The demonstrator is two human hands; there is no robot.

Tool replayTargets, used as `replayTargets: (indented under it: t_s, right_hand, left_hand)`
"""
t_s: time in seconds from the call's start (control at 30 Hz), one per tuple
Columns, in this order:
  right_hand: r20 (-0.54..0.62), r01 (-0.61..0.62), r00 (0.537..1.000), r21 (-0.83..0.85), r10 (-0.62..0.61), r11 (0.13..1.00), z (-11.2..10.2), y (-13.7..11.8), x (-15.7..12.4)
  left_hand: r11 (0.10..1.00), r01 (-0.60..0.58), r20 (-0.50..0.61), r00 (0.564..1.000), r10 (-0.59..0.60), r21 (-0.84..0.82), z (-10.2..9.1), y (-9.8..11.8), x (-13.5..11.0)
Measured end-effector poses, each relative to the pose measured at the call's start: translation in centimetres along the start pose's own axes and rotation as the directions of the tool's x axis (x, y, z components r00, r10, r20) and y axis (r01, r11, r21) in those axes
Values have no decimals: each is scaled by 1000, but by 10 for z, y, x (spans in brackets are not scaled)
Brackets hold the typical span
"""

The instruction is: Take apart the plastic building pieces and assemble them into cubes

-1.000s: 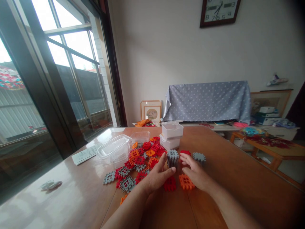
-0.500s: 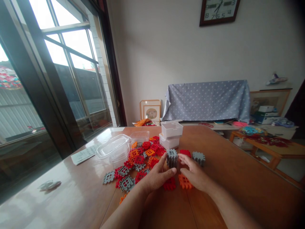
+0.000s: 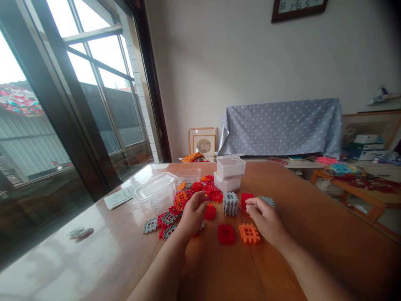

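A grey cube (image 3: 231,203) built of waffle tiles stands on the wooden table (image 3: 313,234). My left hand (image 3: 191,214) lies left of it on the pile of red, orange and grey tiles (image 3: 181,200). Its fingers curl down into the pile, with a red tile (image 3: 210,211) at the thumb; what they grip is hidden. My right hand (image 3: 267,220) hovers right of the cube with loosely bent fingers. Its fingertips sit beside another red tile (image 3: 246,198) and a grey tile (image 3: 269,201), and it holds nothing. A flat red tile (image 3: 226,234) and an orange tile (image 3: 249,233) lie between my wrists.
Two stacked white boxes (image 3: 231,173) stand behind the cube. Clear plastic tubs (image 3: 156,190) sit at the pile's left, with a paper sheet (image 3: 119,197) and a crumpled wrapper (image 3: 79,232) farther left. A window runs along the left; a low cluttered table (image 3: 360,184) is at the right.
Both hands have come off the grey cube. My left hand moved left onto the tile pile and curled; my right hand drew back to the right. The view shifted slightly.
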State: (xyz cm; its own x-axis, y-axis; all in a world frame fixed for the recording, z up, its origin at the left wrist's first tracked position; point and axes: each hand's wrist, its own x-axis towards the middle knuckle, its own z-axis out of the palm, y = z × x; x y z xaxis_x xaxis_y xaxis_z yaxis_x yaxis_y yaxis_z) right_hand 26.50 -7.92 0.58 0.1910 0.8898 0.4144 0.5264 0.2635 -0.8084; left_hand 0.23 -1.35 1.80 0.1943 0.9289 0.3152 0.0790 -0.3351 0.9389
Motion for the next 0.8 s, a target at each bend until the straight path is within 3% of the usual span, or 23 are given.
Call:
replayTargets:
  t_s: [0.1, 0.17, 0.3, 0.4, 0.5, 0.67, 0.73, 0.8]
  right_hand:
    - [24, 23, 999, -5, -23, 1000, 0, 1, -1]
    - [36, 32, 999, -2, -32, 999, 0, 1, -2]
    - [39, 25, 999, 19, -26, 1000, -1, -2, -1]
    - [26, 22, 999, 28, -22, 999, -2, -3, 0]
    - [17, 27, 999, 16, -28, 999, -3, -4, 1]
    - [29, 37, 999, -5, -37, 999, -4, -8, -1]
    - [32, 43, 999, -4, -43, 999, -5, -10, -1]
    - [27, 49, 998, 0, -49, 999, -5, -12, -2]
  left_hand:
    - [982, 1, -132, 991, 25, 190, -18, -5, 5]
    - [930, 14, -135, 990, 38, 366, -24, -3, 3]
    - [696, -88, 66, 996, 59, 712, -19, 7, -9]
    - [565, -152, 168, 986, 25, 811, -8, 12, -15]
    - [509, -142, 180, 983, -25, 849, -2, 12, -15]
    - [505, -138, 159, 987, 0, 852, -3, 12, -13]
    - [552, -108, 99, 994, 47, 827, -5, 13, -10]
    - [656, -63, -2, 995, 98, 752, -6, 14, -8]
